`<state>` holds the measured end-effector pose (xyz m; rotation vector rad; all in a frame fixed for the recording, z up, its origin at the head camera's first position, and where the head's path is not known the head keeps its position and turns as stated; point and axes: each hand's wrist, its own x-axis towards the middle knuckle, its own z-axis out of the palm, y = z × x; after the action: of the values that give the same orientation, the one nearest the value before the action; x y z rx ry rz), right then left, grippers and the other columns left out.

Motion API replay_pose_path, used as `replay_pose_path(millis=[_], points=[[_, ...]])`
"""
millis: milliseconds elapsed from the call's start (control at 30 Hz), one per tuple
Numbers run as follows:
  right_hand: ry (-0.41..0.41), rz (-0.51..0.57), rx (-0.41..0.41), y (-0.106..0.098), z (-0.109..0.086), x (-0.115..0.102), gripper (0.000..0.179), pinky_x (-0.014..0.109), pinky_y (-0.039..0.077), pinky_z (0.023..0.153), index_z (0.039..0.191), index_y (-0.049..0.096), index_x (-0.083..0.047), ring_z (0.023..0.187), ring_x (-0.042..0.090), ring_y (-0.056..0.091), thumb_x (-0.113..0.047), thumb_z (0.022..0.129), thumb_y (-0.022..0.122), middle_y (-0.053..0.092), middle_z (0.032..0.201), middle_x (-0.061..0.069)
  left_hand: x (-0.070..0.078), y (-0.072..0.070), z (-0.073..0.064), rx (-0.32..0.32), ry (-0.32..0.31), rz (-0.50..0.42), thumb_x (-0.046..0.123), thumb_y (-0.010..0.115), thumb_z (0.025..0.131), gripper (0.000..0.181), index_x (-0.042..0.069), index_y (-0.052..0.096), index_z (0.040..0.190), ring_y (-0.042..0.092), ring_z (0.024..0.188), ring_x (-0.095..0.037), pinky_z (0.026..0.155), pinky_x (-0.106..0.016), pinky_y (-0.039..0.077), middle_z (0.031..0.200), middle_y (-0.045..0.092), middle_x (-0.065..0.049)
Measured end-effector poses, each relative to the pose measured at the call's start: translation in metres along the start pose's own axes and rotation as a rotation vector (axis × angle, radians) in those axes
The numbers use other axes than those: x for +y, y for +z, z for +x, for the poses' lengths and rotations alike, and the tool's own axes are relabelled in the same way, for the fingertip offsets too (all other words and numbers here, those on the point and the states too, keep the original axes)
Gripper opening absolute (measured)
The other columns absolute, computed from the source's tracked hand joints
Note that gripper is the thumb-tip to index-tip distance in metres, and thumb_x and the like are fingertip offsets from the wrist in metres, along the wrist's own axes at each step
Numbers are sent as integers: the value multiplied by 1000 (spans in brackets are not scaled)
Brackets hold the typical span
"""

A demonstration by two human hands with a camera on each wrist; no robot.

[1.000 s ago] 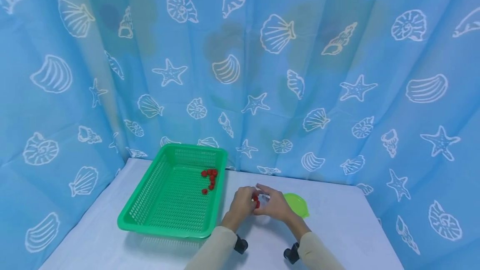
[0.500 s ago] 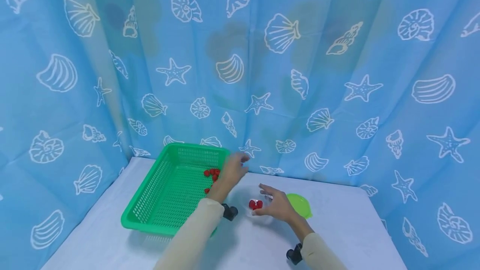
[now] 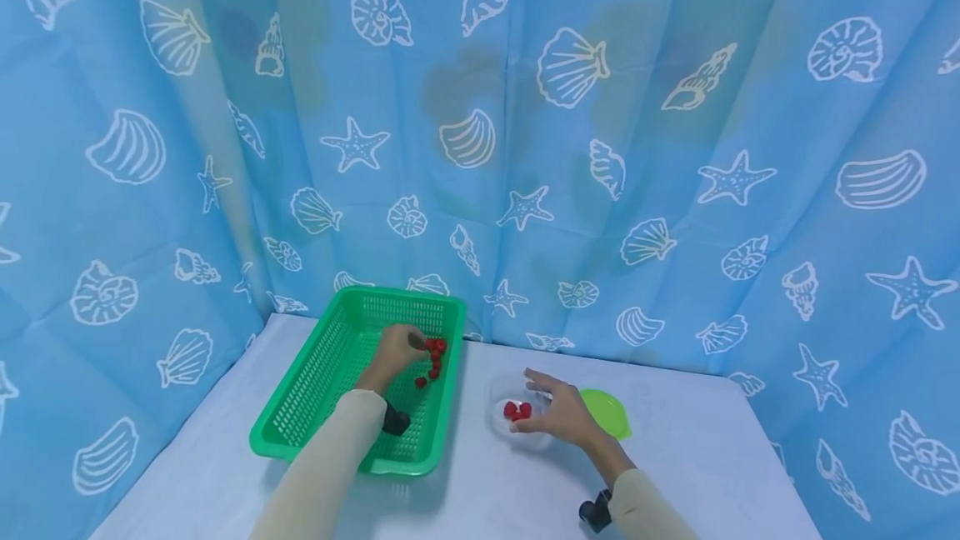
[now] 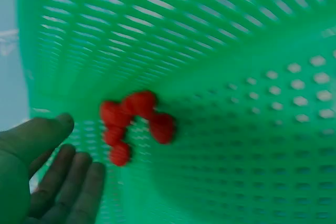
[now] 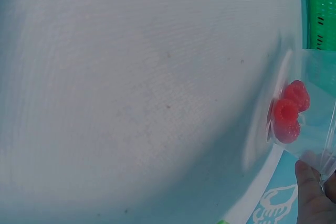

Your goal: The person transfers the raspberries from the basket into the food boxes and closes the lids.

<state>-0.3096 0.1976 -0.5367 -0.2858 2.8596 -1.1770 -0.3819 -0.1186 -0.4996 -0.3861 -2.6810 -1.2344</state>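
My left hand is inside the green plastic basket, just left of several red raspberries. In the left wrist view its fingers and thumb are spread apart, holding nothing, beside the basket's raspberries. On the white table stands a small clear plastic container with a few raspberries on its bottom. My right hand holds the container at its right side. In the right wrist view, a finger and the thumb grip the container's rim; part of that hand is cut off by the frame.
A lime-green round lid lies on the table just right of my right hand. Behind the table hangs a blue curtain with white shell prints. The basket's tall perforated walls surround my left hand.
My left hand has left the clear container, passed over the basket's right wall and come down inside the basket. My right hand has stayed at the container.
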Motion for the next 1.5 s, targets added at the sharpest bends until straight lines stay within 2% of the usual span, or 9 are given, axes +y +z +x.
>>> replay_pose_path(millis=[200,233,300,467,733,933,1133,1333,1500], points=[[-1,9,-2,-1,-1,0,96,57,47,95,146,46,-27,132,35,45,-47,63,89,58,136,4,-14,4,-8,-105,-129,116,15,80,80,20,-2,74,89,65,83,-27,69,-39,56,87,70,-11],[-1,10,1,-1,-1,0,96,57,47,95,146,46,-27,132,35,45,-47,63,89,58,136,4,-7,2,-11,-126,-177,129,13,80,79,18,-2,75,87,65,83,-28,70,-40,56,87,70,-11],[3,3,0,-1,-2,0,96,57,47,96,147,45,-28,132,34,45,-47,63,89,57,137,3,-10,6,-11,-144,-216,134,13,82,77,16,0,75,83,64,80,-26,68,-40,56,84,70,-9],[1,4,-2,0,-2,-1,95,56,47,96,147,45,-27,132,34,45,-45,64,89,57,137,3,-13,10,-14,-188,-251,133,10,83,76,11,4,76,82,62,76,-20,67,-36,55,80,68,-4],[1,-2,8,0,-2,-3,96,57,47,95,147,45,-28,132,34,45,-44,63,90,57,137,2,-13,10,-16,-203,-210,118,4,80,78,4,5,76,79,61,71,-18,65,-35,55,75,68,-1],[11,-3,2,0,-4,-4,96,56,48,95,147,45,-29,132,34,45,-44,64,90,57,138,2,-11,9,-10,-128,-136,76,-1,78,78,9,1,74,86,63,78,-21,69,-37,55,81,68,-4],[3,11,2,-1,-3,-5,97,57,47,95,147,43,-29,133,36,43,-42,64,90,55,139,5,7,4,-2,-68,-55,-17,-3,73,82,15,1,73,97,65,84,-21,70,-35,56,90,69,-7],[-3,20,23,5,-1,2,104,61,43,98,150,38,-27,137,35,38,-44,62,91,49,145,4,27,-1,0,-61,-16,-51,0,72,85,17,4,73,101,65,86,-20,72,-36,56,93,69,-5],[0,110,27,7,-2,6,103,62,40,100,149,38,-16,135,33,41,-39,64,91,55,139,3,44,0,1,-66,44,-55,5,73,86,17,7,73,103,65,87,-19,73,-35,55,95,69,-3]])
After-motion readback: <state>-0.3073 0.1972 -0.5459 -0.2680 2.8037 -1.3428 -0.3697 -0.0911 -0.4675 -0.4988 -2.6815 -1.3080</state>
